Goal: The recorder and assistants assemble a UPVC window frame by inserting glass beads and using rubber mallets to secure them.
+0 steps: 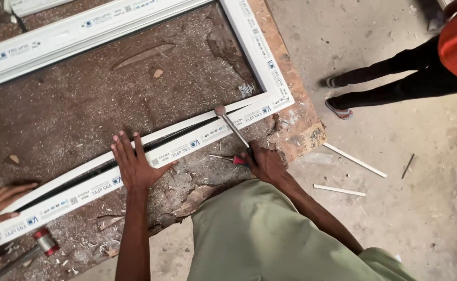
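Hammering is in hand: right hand grips the hammer toward two o'clock over the white window frame, left hand flat, open, pressing it; next blow likely needs aim.

Bkgd: worn brown board desk, surface flaking, edge splintered at right corner, strewn w/ chips & shavings. Beyond it, grey concrete floor, dusty, littered w/ white offcut strips & debris. Upper right: another person standing, dark trousers, sandals, orange top. Even daylight, soft shadows. No walls in view.
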